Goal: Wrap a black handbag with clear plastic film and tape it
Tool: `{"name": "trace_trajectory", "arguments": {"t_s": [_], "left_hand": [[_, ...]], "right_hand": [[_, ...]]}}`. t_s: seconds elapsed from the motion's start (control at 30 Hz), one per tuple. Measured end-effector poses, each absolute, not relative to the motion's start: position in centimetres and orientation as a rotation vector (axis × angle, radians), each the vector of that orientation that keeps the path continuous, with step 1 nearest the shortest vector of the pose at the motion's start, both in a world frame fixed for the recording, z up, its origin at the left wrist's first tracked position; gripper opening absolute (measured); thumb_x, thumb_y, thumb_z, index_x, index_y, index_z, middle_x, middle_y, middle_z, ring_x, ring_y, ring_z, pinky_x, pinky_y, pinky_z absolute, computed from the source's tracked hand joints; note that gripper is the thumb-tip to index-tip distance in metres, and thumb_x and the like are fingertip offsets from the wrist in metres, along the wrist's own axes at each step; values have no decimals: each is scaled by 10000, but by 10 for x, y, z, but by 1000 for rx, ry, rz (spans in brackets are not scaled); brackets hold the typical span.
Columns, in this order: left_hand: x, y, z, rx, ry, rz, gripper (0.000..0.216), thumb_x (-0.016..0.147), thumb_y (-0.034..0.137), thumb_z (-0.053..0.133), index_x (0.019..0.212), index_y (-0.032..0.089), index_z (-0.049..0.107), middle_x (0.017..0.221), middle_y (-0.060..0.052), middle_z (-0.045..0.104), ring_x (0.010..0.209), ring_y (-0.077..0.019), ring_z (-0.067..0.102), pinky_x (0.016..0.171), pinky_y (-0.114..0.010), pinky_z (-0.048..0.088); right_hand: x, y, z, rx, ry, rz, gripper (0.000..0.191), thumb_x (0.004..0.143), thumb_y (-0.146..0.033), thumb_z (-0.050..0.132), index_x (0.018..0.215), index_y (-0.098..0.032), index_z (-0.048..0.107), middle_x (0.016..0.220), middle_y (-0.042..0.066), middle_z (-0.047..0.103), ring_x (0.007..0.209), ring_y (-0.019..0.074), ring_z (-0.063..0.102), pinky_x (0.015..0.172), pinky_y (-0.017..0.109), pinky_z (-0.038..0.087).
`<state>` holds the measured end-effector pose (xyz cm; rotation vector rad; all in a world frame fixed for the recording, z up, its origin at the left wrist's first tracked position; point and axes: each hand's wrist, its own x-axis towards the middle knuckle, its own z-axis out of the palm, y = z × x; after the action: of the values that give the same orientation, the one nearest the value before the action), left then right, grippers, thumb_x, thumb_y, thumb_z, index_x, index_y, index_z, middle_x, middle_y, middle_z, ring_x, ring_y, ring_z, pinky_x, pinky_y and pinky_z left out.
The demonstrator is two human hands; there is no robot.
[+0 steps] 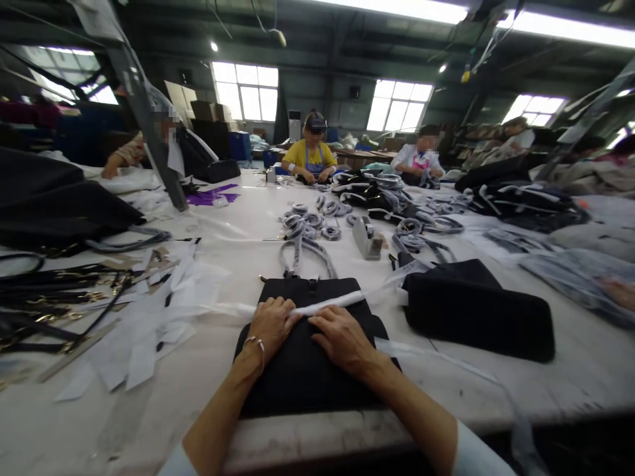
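A black handbag (317,387) lies flat before me at the table's front edge. Its handles (330,261), wrapped in greyish film, stretch away from me at the far side. Across the upper part of the bag runs a white, translucent wrapping strip (342,301), with ends trailing off to both sides. My left hand (268,327), a bracelet on its wrist, has its fingers closed on the strip near the middle. Just to the right, my right hand (342,336) grips the same strip with curled fingers, and its thumb points toward the left hand. The fingertips are partly hidden.
Another black bag (481,311) lies close on the right. A tape dispenser (367,239) stands beyond, near coiled wrapped straps (310,221). White paper strips (143,357) and black straps with gold hardware (59,304) cover the left. Several people work across the table.
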<state>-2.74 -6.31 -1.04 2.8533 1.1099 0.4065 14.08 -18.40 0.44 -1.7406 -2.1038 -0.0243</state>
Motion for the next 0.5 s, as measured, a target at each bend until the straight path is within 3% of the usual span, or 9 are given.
{"name": "trace_trajectory", "arguments": {"t_s": [0.13,0.33,0.4,0.5], "left_hand": [[-27,-65,-5,2878,1146,314,326,966,428,373,944,233,633,899,-37,651,854,-212,538,755,-341,328],[-23,-63,2,2839,1162,231,329,958,451,370,954,227,612,855,-41,664,835,-210,558,749,-333,331],[-22,-62,3,2818,1198,236,325,957,451,369,1012,211,580,828,-48,656,817,-215,571,743,-333,339],[-23,-61,3,2827,1197,228,315,958,440,362,1012,201,560,840,-52,643,825,-218,575,734,-330,348]], "right_hand": [[164,-187,2,-2039,-2001,-65,200,890,-360,572,997,-209,650,1002,72,650,1002,238,563,868,344,433],[203,-199,4,-2334,-1713,25,397,943,-518,411,811,-215,631,808,46,682,743,194,631,643,276,396],[206,-201,3,-2372,-1589,29,450,955,-525,369,756,-217,630,732,44,677,697,194,630,612,275,377],[206,-208,5,-2331,-1520,-87,423,971,-467,361,796,-209,646,780,64,686,732,195,626,642,282,387]]}}
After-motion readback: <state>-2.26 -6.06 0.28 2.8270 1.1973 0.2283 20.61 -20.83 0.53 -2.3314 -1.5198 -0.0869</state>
